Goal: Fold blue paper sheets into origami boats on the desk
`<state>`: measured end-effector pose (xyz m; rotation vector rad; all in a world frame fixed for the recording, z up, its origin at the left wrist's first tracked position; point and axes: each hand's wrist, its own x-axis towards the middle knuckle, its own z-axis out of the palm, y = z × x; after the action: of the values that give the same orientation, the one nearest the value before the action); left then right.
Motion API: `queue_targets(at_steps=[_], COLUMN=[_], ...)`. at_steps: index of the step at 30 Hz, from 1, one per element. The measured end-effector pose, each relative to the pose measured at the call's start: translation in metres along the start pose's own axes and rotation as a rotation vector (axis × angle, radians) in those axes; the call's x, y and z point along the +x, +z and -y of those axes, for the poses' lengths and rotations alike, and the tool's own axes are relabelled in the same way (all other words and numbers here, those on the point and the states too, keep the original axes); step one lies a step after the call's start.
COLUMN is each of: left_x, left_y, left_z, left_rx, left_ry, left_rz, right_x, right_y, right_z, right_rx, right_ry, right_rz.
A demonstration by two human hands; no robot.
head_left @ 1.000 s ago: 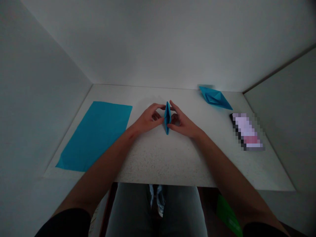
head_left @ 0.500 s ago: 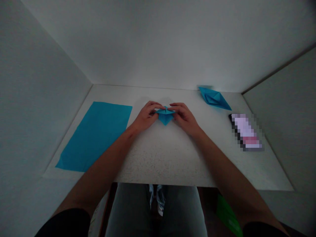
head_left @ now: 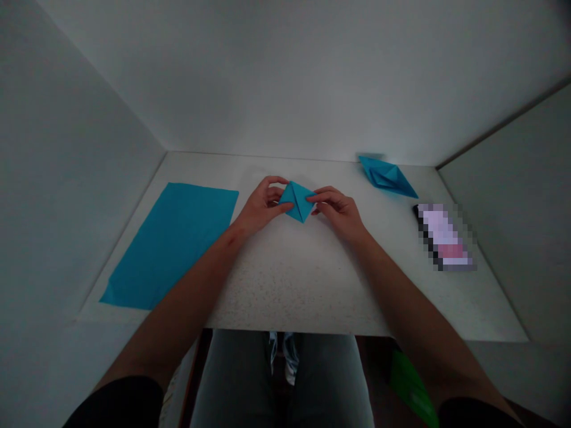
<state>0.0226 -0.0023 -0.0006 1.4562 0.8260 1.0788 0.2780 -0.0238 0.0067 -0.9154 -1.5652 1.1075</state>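
A blue folded paper piece (head_left: 297,201) forms a diamond with a crease down its middle, held above the white speckled table (head_left: 289,279). My left hand (head_left: 263,205) grips its left corner between thumb and fingers. My right hand (head_left: 336,213) pinches its right corner with the fingertips. A flat blue paper sheet (head_left: 169,244) lies to the left of my left hand, and a folded blue paper boat (head_left: 387,177) sits at the far edge to the right.
A phone (head_left: 444,236) with a pixelated screen lies on the right side of the table. White walls rise behind and on both sides. Below the front edge are my grey-trousered legs (head_left: 281,380) and a green object (head_left: 410,389).
The blue paper has spread from a narrow upright fold, through a flatter triangular shape, into a wide diamond. My hands have moved apart with its corners.
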Motion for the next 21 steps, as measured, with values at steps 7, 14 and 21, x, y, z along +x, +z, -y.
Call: queue_targets(at_steps=[7,14,21], left_x=[-0.002,-0.003,0.005], left_y=[0.001,0.006,-0.001], left_z=[-0.007,-0.012,-0.001], left_rx=[0.162,0.283,0.210], left_ry=[-0.030,0.030,0.175], left_rz=[0.039,-0.046,-0.347], right_x=[-0.001,-0.001,0.004], right_y=[0.001,0.003,-0.001], right_z=[-0.001,0.008,0.005], right_rx=[-0.130,-0.267,-0.243], right_ry=[0.106,-0.026,-0.056], right_rz=[0.080,0.079,-0.154])
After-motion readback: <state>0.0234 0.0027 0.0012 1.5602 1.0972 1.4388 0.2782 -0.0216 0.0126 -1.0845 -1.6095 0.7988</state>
